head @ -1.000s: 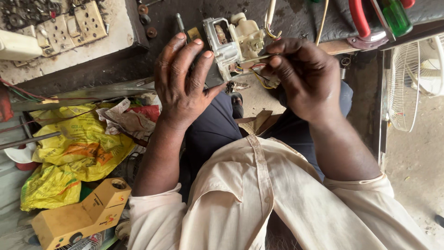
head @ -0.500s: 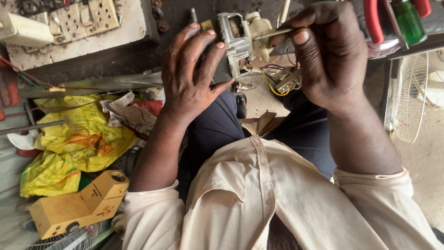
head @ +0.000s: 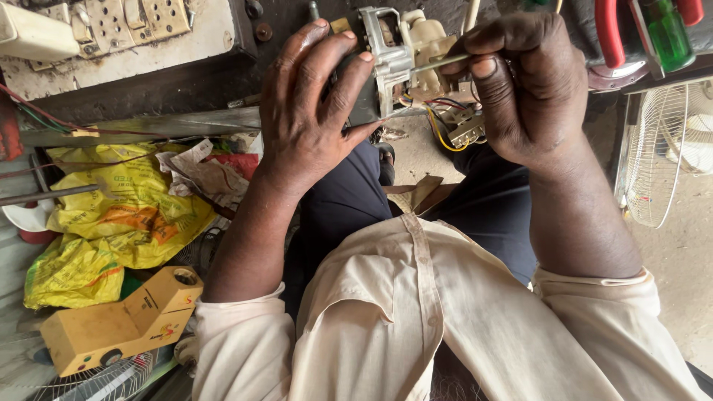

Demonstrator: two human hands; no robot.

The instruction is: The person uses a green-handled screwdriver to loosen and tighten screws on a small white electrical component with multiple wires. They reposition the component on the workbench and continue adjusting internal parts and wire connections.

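Observation:
My left hand (head: 312, 111) wraps around a small electric motor (head: 394, 56) with a silver metal bracket and a cream plastic housing, held up in front of me. My right hand (head: 527, 82) pinches a thin metal tool shaft (head: 438, 63), its tip touching the motor's bracket. Red, yellow and black wires (head: 442, 119) hang from the motor to a small connector block under my right hand. My dark trousers and beige shirt fill the lower middle.
A dark workbench edge (head: 148, 93) runs along the top with a white switch and socket panel (head: 126, 22). Red-handled pliers and a green-handled screwdriver (head: 665, 30) lie top right. Yellow bags (head: 119, 215), a yellow plastic part (head: 119, 319) and a white fan grille (head: 661, 156) surround me.
Both hands have lifted the motor higher in view. My right hand moved from beside the wires up to the bracket, with the thin tool now against it.

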